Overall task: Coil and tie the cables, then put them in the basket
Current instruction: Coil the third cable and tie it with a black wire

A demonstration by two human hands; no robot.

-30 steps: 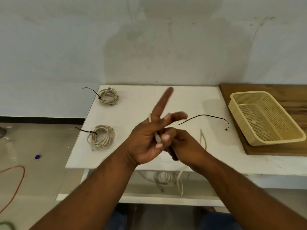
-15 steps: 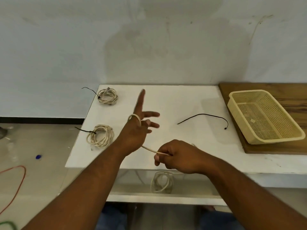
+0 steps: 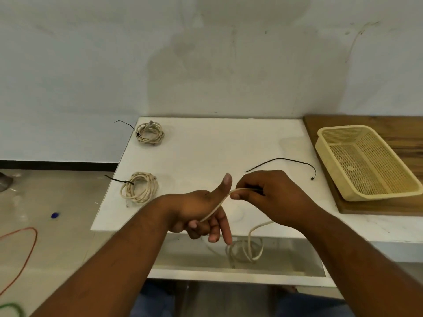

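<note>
Two tied coils (image 3: 140, 187): lying along the counter's (image 3: 206, 152) left edge.
Left hand (image 3: 199, 213): fingers closing on the loose cable (image 3: 217, 208).
Right hand (image 3: 270, 197): fingertips pinching the same cable.
Black tie (image 3: 283, 160): waiting near the right edge.
Basket (image 3: 364, 161): sitting empty, far right.
Risk: slack hanging below the front edge is likely dragging, loosening the loops.

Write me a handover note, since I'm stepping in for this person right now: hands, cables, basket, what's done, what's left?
Left hand: loose cable crosses its palm.
Right hand: pinches the same cable; the rest hangs off the table edge.
Done: two tied coils, far coil and near coil, lie at table left.
Basket: empty, on the right.
Spare black tie lies behind the right hand.
Left: coil, tie, then basket all three.
</note>
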